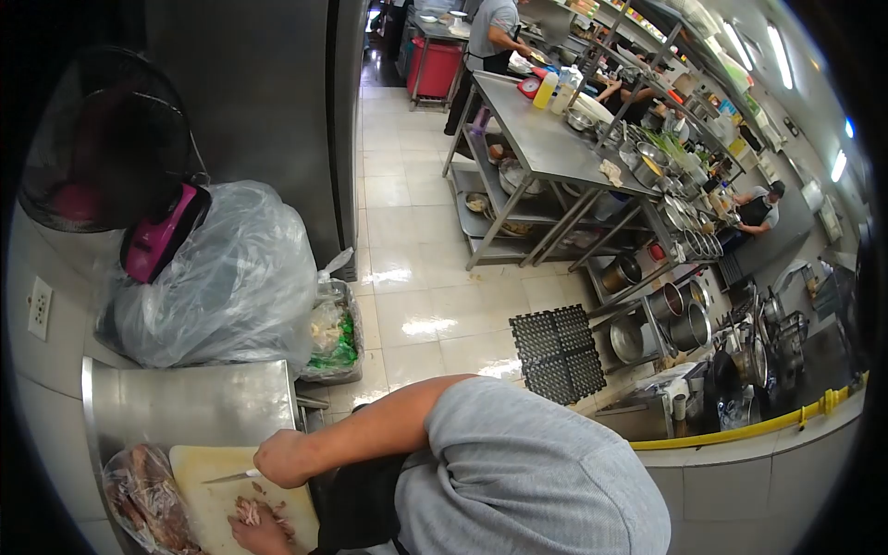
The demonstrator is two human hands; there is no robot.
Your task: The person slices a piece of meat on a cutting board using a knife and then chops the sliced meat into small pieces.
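My right hand (282, 459) is closed around the white handle of a knife (227, 478). The blade points left, over a pale cutting board (199, 462). Lower on the board, my left hand (261, 535) has its fingers on cut pieces of meat (252, 511). Small bits of meat lie around those fingers. Beside the board on the left is a clear plastic bag (148, 495) with large brown pieces of meat in it. The board and bag rest on a steel table (194, 398).
Beyond the table are a large plastic-wrapped bundle (222, 277), a pink-based fan (165, 231) and a lined bin (333, 338). A black mat (558, 354) lies on the tiled floor. Across the aisle, people work near steel counters (546, 129), with pots on shelves.
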